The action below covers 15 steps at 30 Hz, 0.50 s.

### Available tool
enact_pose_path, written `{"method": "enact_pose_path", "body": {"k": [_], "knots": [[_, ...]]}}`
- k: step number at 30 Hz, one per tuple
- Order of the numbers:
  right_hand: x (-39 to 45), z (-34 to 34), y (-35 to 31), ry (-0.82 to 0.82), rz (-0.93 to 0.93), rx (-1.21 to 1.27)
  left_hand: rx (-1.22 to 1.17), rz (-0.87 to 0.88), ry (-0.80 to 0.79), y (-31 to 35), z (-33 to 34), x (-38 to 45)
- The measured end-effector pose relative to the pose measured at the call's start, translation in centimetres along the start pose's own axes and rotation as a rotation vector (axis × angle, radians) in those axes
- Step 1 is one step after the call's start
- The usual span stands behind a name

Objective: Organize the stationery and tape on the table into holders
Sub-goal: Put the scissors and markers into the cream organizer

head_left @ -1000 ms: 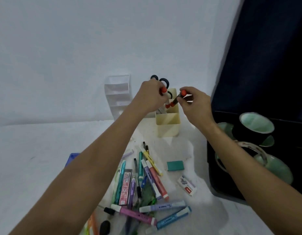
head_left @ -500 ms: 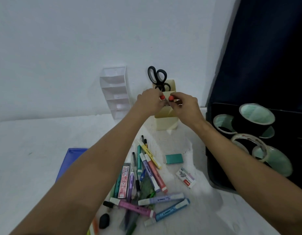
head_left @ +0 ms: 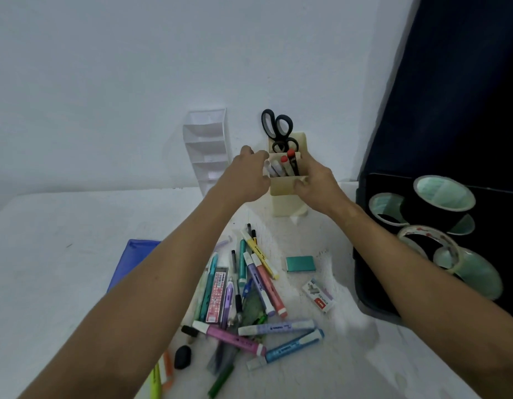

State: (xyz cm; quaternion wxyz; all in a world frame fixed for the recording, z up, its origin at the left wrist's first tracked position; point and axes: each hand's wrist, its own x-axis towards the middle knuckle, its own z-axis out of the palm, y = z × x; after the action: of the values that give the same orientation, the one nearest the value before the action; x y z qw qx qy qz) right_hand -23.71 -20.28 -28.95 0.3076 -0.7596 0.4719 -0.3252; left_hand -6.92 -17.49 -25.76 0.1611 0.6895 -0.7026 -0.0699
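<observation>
Two hands (head_left: 245,180) (head_left: 318,182) flank boxy cream plastic holder (head_left: 285,194) w/ red-capped pens (head_left: 287,165).

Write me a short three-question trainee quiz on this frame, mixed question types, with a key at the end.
1. True or false: the black scissors stand in the rear compartment of the cream holder.
2. Multiple choice: where are the two red-capped pens? A) on the table among the markers B) in the holder's middle compartment C) in the black tray
3. Fill in: the tape rolls sit in the black ____ at the right.

Key: 1 true; 2 B; 3 tray.
</observation>
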Motion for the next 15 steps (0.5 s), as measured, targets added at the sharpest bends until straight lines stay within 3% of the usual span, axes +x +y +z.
{"method": "enact_pose_path", "body": {"k": [4, 9, 15], "knots": [[-0.1, -0.2, 0.0, 0.073, 0.096, -0.051, -0.01, -0.034, 0.024, -1.0, -1.2, -1.1], [-0.9, -0.2, -1.3, 0.049, -0.001, -0.079, -0.014, -0.047, 0.053, -2.0, -2.4, -3.0], [-2.6, 1.0, -3.6, -0.159, -0.156, -0.134, -0.052, -0.063, 0.015, -3.6, -3.2, -6.9]]}}
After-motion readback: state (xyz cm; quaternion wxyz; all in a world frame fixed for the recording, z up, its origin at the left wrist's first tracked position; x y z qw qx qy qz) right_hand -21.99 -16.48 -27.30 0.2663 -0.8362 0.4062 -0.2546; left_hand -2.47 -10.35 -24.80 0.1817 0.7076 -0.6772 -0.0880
